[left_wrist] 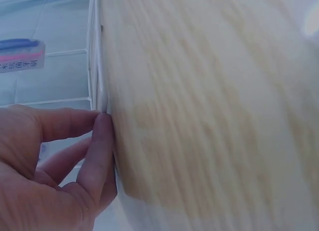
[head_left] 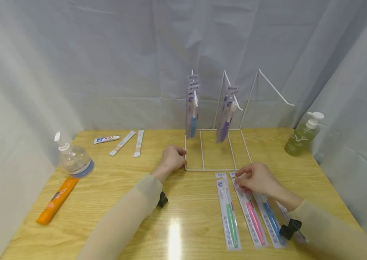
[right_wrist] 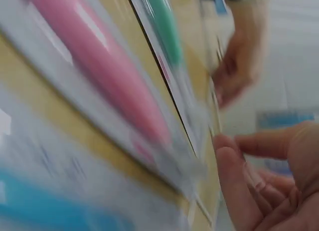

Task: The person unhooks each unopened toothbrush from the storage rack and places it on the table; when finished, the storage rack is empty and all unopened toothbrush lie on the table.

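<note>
My left hand [head_left: 173, 158] pinches the left base wire of a white wire rack [head_left: 201, 150]; its thumb and fingertip meet on the wire in the left wrist view. Packaged toothbrushes with blue handles [head_left: 193, 126] hang on the rack's left hook, and purple ones [head_left: 224, 130] hang on the middle hook. Over the top end of a packaged pink toothbrush [head_left: 255, 224] hovers my right hand [head_left: 256, 178], fingers loosely bent, nothing visible between them. A packaged green toothbrush [head_left: 231, 225] lies left of the pink one, and a blue one [head_left: 271, 224] lies right of it.
Another package [head_left: 297, 234] lies partly under my right sleeve. Pump bottles stand at the left [head_left: 74, 160] and right [head_left: 301, 137]. An orange tube [head_left: 58, 200], a small toothpaste tube [head_left: 106, 139] and two slim sachets [head_left: 139, 143] lie on the left. A grey curtain [head_left: 121, 65] hangs behind.
</note>
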The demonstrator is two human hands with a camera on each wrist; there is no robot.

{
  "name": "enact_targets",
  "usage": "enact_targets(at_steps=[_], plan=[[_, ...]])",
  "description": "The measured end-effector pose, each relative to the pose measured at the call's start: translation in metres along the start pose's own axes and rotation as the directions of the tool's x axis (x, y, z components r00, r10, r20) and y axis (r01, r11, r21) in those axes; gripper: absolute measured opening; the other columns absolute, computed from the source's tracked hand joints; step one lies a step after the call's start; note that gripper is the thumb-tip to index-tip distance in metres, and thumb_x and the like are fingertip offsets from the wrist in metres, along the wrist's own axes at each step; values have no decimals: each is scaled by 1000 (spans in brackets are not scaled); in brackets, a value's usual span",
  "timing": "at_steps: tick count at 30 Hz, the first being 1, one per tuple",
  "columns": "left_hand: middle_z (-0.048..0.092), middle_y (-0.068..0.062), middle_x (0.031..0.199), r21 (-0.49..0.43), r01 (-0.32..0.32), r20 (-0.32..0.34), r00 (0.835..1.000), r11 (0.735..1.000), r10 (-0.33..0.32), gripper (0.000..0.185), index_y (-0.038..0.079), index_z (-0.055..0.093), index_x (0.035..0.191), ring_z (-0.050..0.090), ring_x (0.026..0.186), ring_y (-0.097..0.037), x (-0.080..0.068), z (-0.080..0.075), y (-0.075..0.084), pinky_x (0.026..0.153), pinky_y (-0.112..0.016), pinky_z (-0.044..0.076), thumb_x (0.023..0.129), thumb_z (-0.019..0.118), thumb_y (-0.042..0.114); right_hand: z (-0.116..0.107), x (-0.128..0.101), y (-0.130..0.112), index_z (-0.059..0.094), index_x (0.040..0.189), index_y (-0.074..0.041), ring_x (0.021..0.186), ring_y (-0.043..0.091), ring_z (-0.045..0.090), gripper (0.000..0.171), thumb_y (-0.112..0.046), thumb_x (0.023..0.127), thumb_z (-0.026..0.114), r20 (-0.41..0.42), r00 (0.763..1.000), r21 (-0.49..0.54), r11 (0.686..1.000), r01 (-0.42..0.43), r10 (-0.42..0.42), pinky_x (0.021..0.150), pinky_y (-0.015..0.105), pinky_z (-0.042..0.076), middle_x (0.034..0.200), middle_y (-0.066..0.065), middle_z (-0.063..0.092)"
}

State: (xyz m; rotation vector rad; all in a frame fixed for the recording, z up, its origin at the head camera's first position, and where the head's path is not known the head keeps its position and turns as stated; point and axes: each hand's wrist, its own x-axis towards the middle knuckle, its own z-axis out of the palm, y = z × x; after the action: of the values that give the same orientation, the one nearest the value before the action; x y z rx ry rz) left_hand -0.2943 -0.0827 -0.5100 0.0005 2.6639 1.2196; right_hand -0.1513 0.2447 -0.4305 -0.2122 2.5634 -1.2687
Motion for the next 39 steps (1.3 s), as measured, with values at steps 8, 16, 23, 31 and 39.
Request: enact_targets(at_steps=[8, 16, 23, 31, 39], plan=[[83, -15, 126, 184, -169, 61, 985, 968, 161, 39, 1, 79, 134, 81, 108, -30, -62, -23, 66, 98, -42, 69, 97, 76, 13, -54, 50, 31, 66, 140, 15, 84, 4, 76, 46, -9, 102, 76, -125, 992, 59, 998, 28, -21, 75, 23, 69, 119, 30, 79], [79, -18, 137, -68, -362, -36, 932, 930, 360, 48, 6, 71, 147, 80, 122, -33, -80, -12, 131, 106, -46, 68, 102, 79, 17, -67, 81, 52, 55, 150, 16, 78, 4, 70, 66, -5, 94, 84, -129, 984, 66, 991, -117, 124, 69, 21, 66, 118, 25, 76], [77, -17, 142, -249, -403, -190, 912, 881, 364, 49, 6, 67, 150, 75, 131, -33, -71, -3, 171, 110, -42, 67, 103, 78, 16, -67, 90, 53, 62, 142, 15, 75, 7, 68, 59, 1, 89, 86, -119, 982, 56, 989, -138, 144, 67, 22, 66, 107, 17, 74], [82, -11, 127, -369, -399, -247, 913, 839, 325, 32, 8, 73, 136, 78, 118, -26, -64, 6, 191, 105, -37, 68, 104, 78, 11, -67, 92, 54, 63, 141, 15, 76, 8, 70, 56, 4, 90, 85, -109, 982, 52, 987, -151, 156, 69, 23, 67, 107, 18, 76], [81, -16, 123, -361, -456, -270, 886, 814, 377, 25, 4, 74, 129, 80, 110, -30, -60, 13, 195, 98, -34, 69, 104, 74, 4, -67, 92, 52, 64, 140, 15, 76, 9, 70, 54, 5, 91, 84, -108, 979, 51, 985, -168, 172, 69, 23, 67, 106, 17, 75]])
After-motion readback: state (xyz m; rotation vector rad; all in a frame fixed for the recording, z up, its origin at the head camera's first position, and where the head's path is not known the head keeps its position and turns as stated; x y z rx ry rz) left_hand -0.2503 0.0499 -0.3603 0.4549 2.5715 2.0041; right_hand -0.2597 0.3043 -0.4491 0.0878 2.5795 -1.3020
